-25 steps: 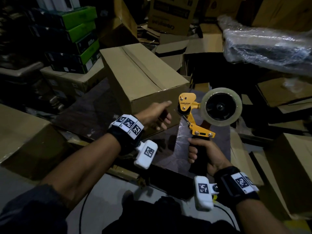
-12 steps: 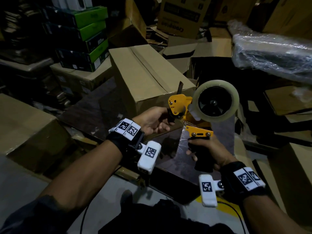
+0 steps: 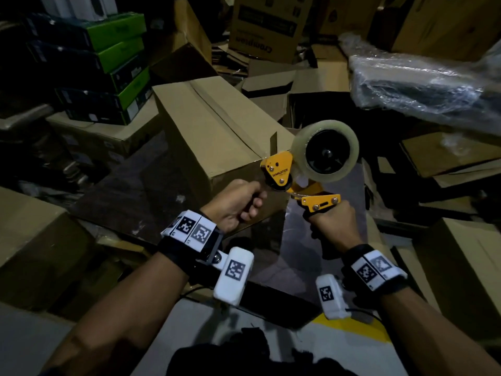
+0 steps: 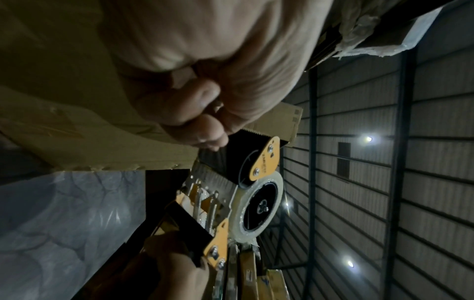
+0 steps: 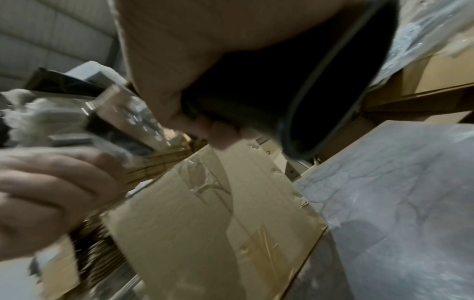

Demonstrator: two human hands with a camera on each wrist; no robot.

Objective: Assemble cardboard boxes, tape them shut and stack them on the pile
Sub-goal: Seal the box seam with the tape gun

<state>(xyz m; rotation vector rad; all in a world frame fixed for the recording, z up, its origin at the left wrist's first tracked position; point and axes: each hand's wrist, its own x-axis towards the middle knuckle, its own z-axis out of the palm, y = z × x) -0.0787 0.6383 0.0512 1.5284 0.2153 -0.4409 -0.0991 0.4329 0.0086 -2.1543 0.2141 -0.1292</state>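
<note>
A closed cardboard box (image 3: 217, 137) lies on a dark table (image 3: 130, 191), with a taped seam showing on its near face (image 5: 218, 213). My right hand (image 3: 332, 226) grips the black handle of a yellow tape dispenser (image 3: 282, 175), held upright just off the box's near right corner. The clear tape roll (image 3: 325, 151) faces me. My left hand (image 3: 241, 202) is curled at the dispenser's front. Its thumb and fingers (image 4: 200, 130) pinch the tape end by the black roller and toothed blade (image 4: 254, 132). A shiny clear strip (image 5: 128, 117) runs from that hand.
Green and black cartons (image 3: 108, 69) are stacked at the back left. Loose cardboard boxes (image 3: 271, 23) crowd the back, a plastic-wrapped bundle (image 3: 423, 85) lies at the right, and more boxes (image 3: 32, 240) flank me on both sides. Grey floor (image 3: 189, 335) lies below.
My left hand left the box's near side and closed on the tape end at the dispenser's front. The right hand brought the dispenser up and left, closer to the box corner.
</note>
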